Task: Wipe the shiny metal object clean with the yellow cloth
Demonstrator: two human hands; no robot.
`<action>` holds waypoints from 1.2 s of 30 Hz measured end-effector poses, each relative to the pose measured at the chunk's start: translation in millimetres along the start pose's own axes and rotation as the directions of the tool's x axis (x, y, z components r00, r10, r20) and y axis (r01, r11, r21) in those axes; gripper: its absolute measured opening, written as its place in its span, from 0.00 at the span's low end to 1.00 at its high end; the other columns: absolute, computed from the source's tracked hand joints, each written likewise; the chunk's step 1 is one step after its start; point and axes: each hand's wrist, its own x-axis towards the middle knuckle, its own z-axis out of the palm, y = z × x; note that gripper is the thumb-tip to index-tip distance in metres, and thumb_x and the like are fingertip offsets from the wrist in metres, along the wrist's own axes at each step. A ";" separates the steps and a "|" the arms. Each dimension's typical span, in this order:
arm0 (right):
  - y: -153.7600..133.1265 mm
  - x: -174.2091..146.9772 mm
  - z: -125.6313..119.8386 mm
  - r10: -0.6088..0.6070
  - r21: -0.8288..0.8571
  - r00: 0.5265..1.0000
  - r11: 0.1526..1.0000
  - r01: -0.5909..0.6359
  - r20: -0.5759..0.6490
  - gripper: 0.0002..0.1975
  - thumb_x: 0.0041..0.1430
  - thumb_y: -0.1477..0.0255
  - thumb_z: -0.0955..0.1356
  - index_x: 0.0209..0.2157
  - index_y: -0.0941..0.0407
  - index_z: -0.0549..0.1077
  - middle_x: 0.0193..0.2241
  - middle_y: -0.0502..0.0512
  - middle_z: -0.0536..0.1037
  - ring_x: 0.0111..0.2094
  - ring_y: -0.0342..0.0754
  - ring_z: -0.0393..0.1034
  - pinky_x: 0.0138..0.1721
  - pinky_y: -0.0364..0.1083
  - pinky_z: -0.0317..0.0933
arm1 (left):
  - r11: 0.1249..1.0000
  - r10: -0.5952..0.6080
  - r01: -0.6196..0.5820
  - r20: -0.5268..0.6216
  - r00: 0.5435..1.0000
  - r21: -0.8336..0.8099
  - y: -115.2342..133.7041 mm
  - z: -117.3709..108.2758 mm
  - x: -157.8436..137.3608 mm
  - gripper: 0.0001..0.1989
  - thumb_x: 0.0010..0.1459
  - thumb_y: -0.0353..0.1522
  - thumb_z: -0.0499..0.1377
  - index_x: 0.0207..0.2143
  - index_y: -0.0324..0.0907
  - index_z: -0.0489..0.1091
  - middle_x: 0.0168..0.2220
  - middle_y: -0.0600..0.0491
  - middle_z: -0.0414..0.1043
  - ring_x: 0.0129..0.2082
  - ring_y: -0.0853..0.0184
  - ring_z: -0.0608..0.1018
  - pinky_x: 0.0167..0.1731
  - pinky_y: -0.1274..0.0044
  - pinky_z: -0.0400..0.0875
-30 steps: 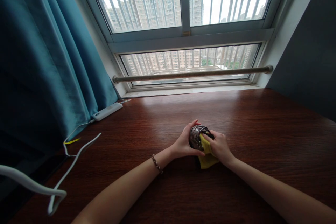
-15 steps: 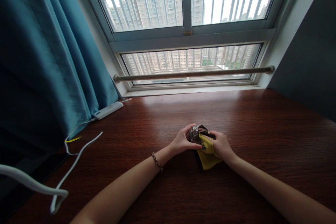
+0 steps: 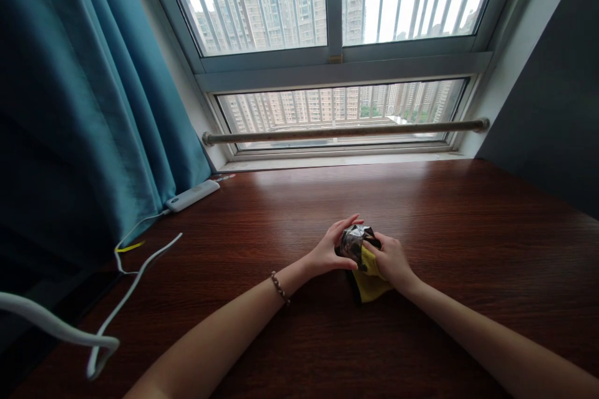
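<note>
Between both hands is a small, shiny, dark, glass-like object (image 3: 352, 240) with bright reflections; its exact kind is unclear. My left hand (image 3: 333, 248) curves around its left side, thumb and fingers stretched apart, and whether they touch it is hard to see. From the right, my right hand (image 3: 392, 260) is closed on a yellow cloth (image 3: 372, 287) with a dark edge, fingers pressed to the object's right side. The cloth hangs below the object, partly hidden by the right hand. A beaded bracelet (image 3: 279, 288) circles the left wrist.
Everything sits over a reddish-brown wooden surface (image 3: 444, 230). To the left lie a white power strip (image 3: 193, 196), a white cable (image 3: 135, 287) and a yellow strip (image 3: 131, 247) near the blue curtain (image 3: 135, 137). Behind, a rail (image 3: 346, 132) crosses the window.
The fingers of my left hand have spread and loosened around the dark object. The object has turned slightly, and my right hand has shifted a little over it with the cloth.
</note>
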 end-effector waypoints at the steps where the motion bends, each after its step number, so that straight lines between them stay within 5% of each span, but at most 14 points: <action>1: 0.2 0.3 0.4 0.001 0.000 1.000 1.000 -0.001 -0.009 0.18 0.55 0.59 0.63 0.27 0.59 0.74 0.25 0.57 0.77 0.27 0.52 0.70 0.28 0.44 0.56 | 1.000 0.008 -0.008 -0.011 1.000 -0.010 -0.3 2.0 -1.2 0.54 0.33 0.43 0.69 0.61 0.48 0.47 0.59 0.45 0.55 0.59 0.54 0.58 0.59 0.63 0.48; 4: 0.4 0.8 0.8 0.004 0.009 1.000 1.000 -0.004 -0.021 0.20 0.56 0.58 0.62 0.26 0.59 0.74 0.24 0.56 0.77 0.26 0.51 0.69 0.27 0.43 0.56 | 0.999 0.012 -0.013 -0.046 0.999 -0.032 1.6 7.9 -2.9 0.56 0.30 0.38 0.72 0.61 0.47 0.47 0.60 0.44 0.53 0.59 0.54 0.59 0.57 0.65 0.54; 10: -1.1 -1.8 0.0 0.022 0.052 1.000 0.998 -0.021 -0.012 0.23 0.57 0.55 0.61 0.25 0.59 0.74 0.21 0.54 0.75 0.25 0.49 0.68 0.25 0.42 0.56 | 0.996 -0.026 0.020 -0.062 0.998 -0.092 8.6 10.4 -1.0 0.48 0.35 0.36 0.70 0.57 0.43 0.51 0.51 0.44 0.64 0.50 0.58 0.70 0.51 0.67 0.64; 14: -0.6 -3.4 -0.6 0.023 0.070 1.000 0.997 -0.024 0.005 0.16 0.53 0.59 0.66 0.28 0.58 0.75 0.24 0.53 0.77 0.27 0.50 0.70 0.27 0.42 0.58 | 0.996 -0.078 0.075 -0.055 0.995 -0.053 7.4 2.3 -0.4 0.42 0.33 0.40 0.70 0.53 0.38 0.62 0.57 0.40 0.57 0.58 0.52 0.60 0.55 0.63 0.58; 21: -0.4 -4.2 -0.7 -0.013 0.055 0.998 0.998 0.009 0.064 0.11 0.48 0.64 0.69 0.31 0.57 0.74 0.27 0.53 0.78 0.29 0.51 0.71 0.30 0.44 0.59 | 0.998 -0.039 0.035 0.078 0.996 0.052 5.8 -7.0 2.4 0.32 0.40 0.51 0.62 0.47 0.46 0.71 0.58 0.51 0.59 0.63 0.53 0.48 0.61 0.61 0.41; 27: 0.1 -2.3 0.8 -0.022 0.032 0.999 0.999 0.021 0.030 0.16 0.53 0.60 0.65 0.30 0.59 0.75 0.26 0.56 0.77 0.27 0.51 0.69 0.28 0.44 0.57 | 0.996 0.004 -0.007 0.036 0.999 0.085 -0.2 -0.3 -0.8 0.38 0.50 0.56 0.48 0.56 0.43 0.60 0.59 0.46 0.56 0.61 0.53 0.51 0.59 0.61 0.44; 32: 1.6 1.4 1.9 -0.004 0.053 1.000 0.999 0.004 0.000 0.20 0.55 0.58 0.62 0.30 0.60 0.75 0.26 0.58 0.77 0.27 0.51 0.68 0.27 0.44 0.56 | 0.987 0.094 -0.089 -0.036 0.995 0.135 -1.7 6.2 -3.8 0.59 0.31 0.49 0.68 0.62 0.44 0.43 0.59 0.43 0.52 0.59 0.53 0.58 0.59 0.64 0.49; 36: 1.2 2.7 1.3 0.006 0.095 1.000 0.995 -0.007 0.007 0.22 0.56 0.57 0.62 0.29 0.61 0.76 0.25 0.57 0.77 0.28 0.51 0.69 0.27 0.43 0.56 | 0.980 0.121 -0.100 -0.113 0.986 0.172 1.9 8.6 -5.0 0.52 0.36 0.40 0.69 0.61 0.46 0.44 0.58 0.43 0.53 0.57 0.54 0.60 0.57 0.64 0.53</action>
